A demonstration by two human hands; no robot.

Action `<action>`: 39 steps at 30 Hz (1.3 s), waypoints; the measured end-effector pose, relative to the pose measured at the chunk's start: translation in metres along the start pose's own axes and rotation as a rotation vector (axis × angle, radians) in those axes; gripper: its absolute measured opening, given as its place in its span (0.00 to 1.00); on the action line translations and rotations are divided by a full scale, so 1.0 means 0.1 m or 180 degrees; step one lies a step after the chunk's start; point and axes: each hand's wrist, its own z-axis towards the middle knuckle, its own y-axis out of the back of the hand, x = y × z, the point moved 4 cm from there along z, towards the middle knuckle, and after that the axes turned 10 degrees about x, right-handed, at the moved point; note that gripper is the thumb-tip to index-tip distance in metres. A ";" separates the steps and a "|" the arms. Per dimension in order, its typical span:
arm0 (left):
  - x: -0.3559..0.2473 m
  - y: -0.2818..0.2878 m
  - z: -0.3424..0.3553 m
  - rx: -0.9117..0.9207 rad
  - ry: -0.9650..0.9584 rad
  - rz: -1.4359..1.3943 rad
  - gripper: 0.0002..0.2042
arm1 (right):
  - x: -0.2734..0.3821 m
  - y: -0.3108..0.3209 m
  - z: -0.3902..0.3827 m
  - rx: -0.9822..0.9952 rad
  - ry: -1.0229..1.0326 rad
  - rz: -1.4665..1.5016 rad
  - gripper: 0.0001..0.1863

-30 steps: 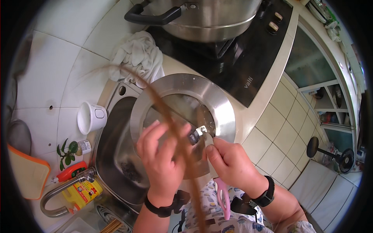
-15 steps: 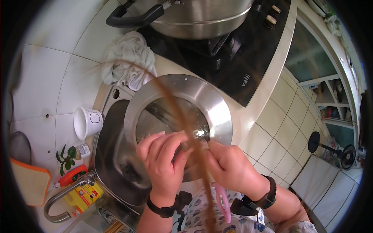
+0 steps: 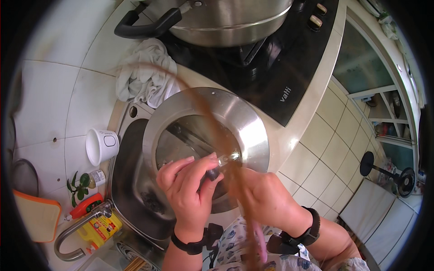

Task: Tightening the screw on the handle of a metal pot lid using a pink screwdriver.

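My left hand (image 3: 185, 187) pinches a small dark piece (image 3: 212, 174), rounded like a snail shell, between thumb and fingertips over a wide-rimmed steel basin (image 3: 253, 117). Close beside it, my right hand (image 3: 266, 194) is closed in a fist. A pink looped handle (image 3: 260, 244), like that of scissors, sticks out below this fist; hair and fingers hide most of the tool. Some shallow water and dark reflections show in the basin, which rests partly over the sink (image 3: 129, 180). A blurred brown strand of hair (image 3: 205, 108) hangs across the view.
Beyond the basin, a large steel pot (image 3: 230, 22) stands on a black gas hob (image 3: 266, 86). A crumpled white cloth (image 3: 144, 72) lies at the counter's back. Left of the sink are a white tub (image 3: 101, 147), a yellow bottle (image 3: 101, 226) and a curved tap (image 3: 68, 239).
My left fingertips have opened a little, so the dark piece shows more clearly. The right fist has turned slightly, and the pink handle has swung with it. The view has shifted slightly.
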 end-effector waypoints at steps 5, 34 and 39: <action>0.00 -0.01 0.02 -0.0057 0.0020 -0.0041 0.11 | 0.04 0.02 0.03 -0.0106 0.0205 -0.0062 0.12; -0.01 -0.01 0.03 -0.0086 0.0002 0.0044 0.11 | 0.04 0.06 0.05 -0.0073 0.0059 -0.0044 0.14; 0.00 -0.02 0.02 -0.0026 -0.0024 0.0052 0.11 | 0.05 0.04 0.05 -0.0258 0.0197 0.0197 0.14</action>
